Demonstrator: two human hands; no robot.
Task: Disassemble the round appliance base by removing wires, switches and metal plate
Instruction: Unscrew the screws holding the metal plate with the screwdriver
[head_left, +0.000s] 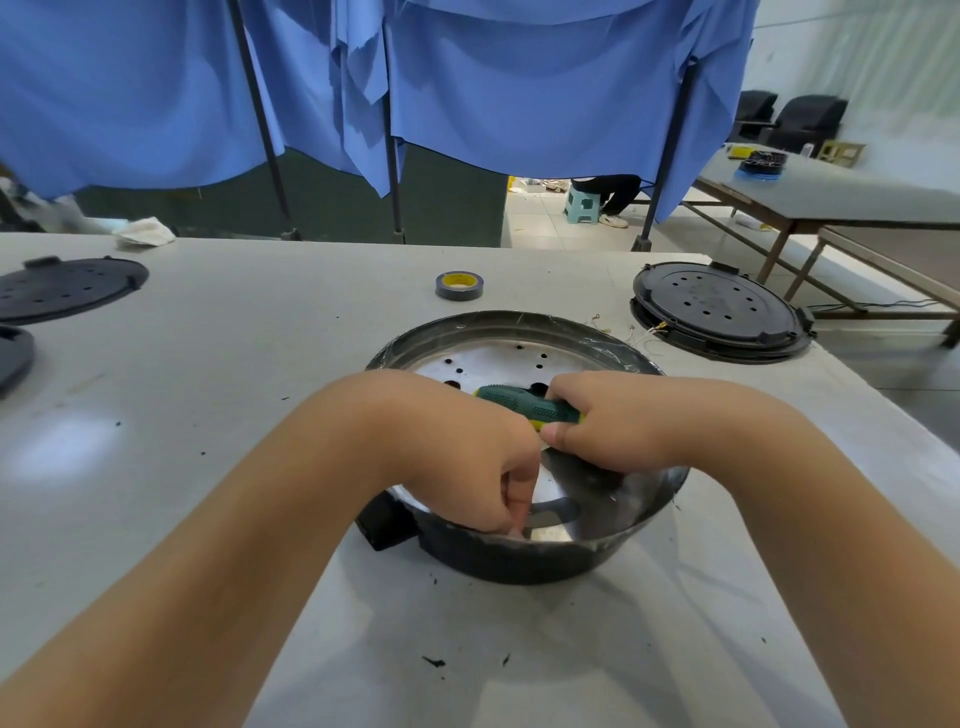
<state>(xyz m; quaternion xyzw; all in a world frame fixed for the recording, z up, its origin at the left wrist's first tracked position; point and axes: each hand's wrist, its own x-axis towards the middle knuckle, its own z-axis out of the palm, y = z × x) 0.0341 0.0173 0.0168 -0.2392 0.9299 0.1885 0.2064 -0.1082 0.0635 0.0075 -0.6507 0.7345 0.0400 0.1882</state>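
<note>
The round appliance base (519, 564), black outside, sits on the white table in front of me with its shiny perforated metal plate (498, 361) facing up inside. My left hand (483, 467) reaches into the base with fingers curled down near a slot in the plate; what the fingertips pinch is hidden. My right hand (608, 423) grips a green-handled screwdriver (524, 406) lying across the base, its tip hidden behind my left hand. Thin loose wires (641, 338) lie on the table just beyond the base's right rim.
A roll of grey tape (459, 285) stands behind the base. A black perforated round cover (719, 312) lies at the right, two more black covers (67, 286) at the left edge. Blue curtains hang behind the table. Black debris specks dot the table's near side.
</note>
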